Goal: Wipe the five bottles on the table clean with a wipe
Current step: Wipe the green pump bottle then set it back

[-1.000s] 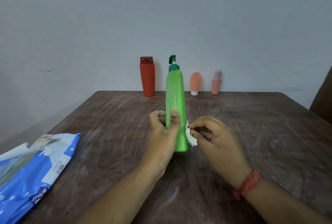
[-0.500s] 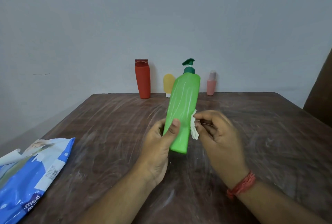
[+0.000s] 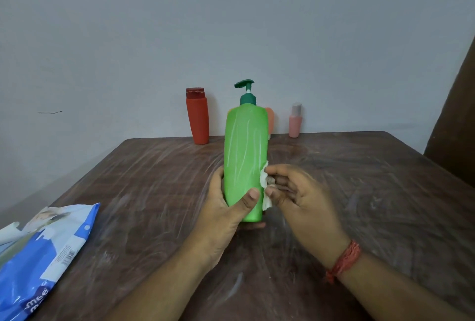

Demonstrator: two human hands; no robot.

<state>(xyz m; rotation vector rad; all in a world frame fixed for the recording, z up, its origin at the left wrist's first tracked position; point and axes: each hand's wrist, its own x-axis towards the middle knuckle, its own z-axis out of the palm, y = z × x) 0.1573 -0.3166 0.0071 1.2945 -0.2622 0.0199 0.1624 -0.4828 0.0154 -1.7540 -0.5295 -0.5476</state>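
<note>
Now, left hand [image 3: 223, 207]: fingers wrapped round green pump bottle [image 3: 245, 161], held upright just above worktop [image 3: 154, 179].
Right hand [image 3: 300, 197]: fingers pinched white wipe [image 3: 264, 187] against bottle's right side.

Left hand [image 3: 221, 214] gripping green bottle [image 3: 245, 158], wipe [image 3: 264, 187] alongside

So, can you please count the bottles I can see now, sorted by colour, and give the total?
Green pump bottle, held by the left hand: 1
Red bottle: 1
Orange bottle, mostly hidden behind the green one: 1
Pink bottle: 1
Total: 4 bottles in view; a fifth does not show.
</note>
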